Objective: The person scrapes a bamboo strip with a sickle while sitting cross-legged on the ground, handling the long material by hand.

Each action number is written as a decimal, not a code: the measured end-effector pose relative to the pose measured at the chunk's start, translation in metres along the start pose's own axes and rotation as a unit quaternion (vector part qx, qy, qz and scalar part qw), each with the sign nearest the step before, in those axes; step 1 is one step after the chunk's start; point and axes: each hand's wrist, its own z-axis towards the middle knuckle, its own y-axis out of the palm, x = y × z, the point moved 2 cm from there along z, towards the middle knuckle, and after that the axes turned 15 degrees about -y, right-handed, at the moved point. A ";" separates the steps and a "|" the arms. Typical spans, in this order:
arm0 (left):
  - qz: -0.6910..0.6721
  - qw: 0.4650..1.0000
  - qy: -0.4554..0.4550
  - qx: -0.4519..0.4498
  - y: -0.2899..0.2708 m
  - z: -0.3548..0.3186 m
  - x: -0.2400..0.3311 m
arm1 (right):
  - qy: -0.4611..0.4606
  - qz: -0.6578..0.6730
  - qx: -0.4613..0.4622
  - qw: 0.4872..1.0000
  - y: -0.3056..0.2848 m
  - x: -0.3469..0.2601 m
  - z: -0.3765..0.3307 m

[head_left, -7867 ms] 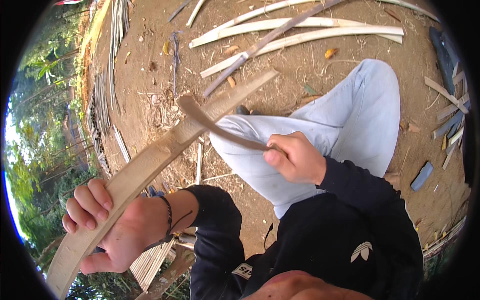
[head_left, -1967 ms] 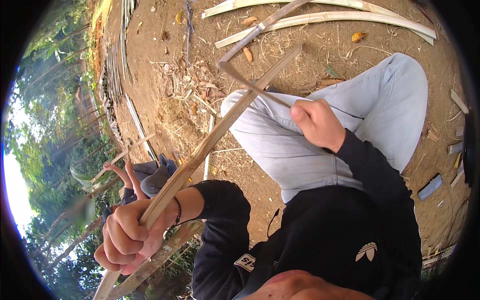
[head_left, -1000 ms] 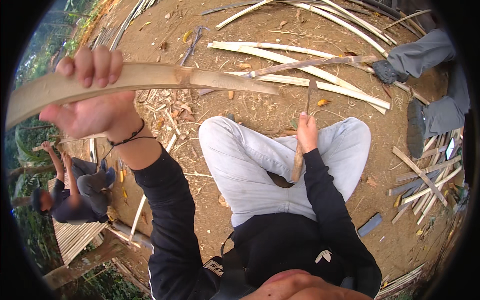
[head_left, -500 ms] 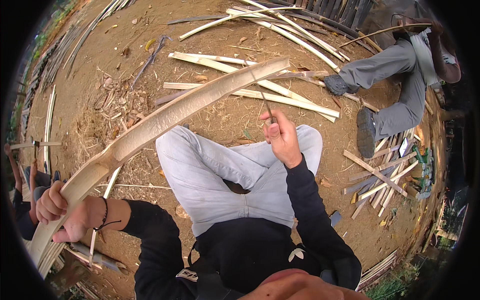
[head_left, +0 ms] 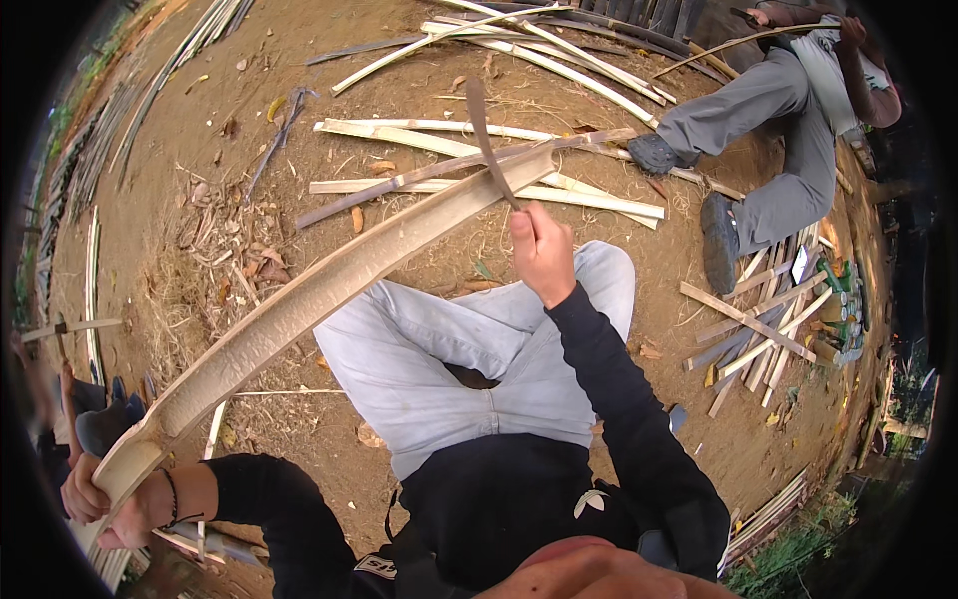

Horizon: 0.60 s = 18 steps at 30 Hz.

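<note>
Bamboo strip [head_left: 309,274] is running from the left grip [head_left: 140,511], which is clasping its near part, past the left knee [head_left: 349,324]; it is probably feeling light and springy (the edges may be sharp, so the broad faces are likely offering the safer hold). Farther out, the right grip [head_left: 544,255] is clenching a curved knife [head_left: 482,130], its blade crossing the strip's far end, contact unclear, while pale strips [head_left: 599,203] are lying on the ground [head_left: 379,95] beyond.

Open room over the jeans [head_left: 429,344] between wooden strip [head_left: 319,268] and right sleeve [head_left: 619,389], strip barring the left, knife [head_left: 486,140] across its far end, sticks [head_left: 599,203] and co-worker's legs [head_left: 738,110] beyond, open dirt [head_left: 661,285] beside right knee [head_left: 611,272]
</note>
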 end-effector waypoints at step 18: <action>0.234 0.960 -0.022 0.153 -0.068 0.009 -0.040 | 0.232 0.249 0.006 0.940 0.025 0.085 0.019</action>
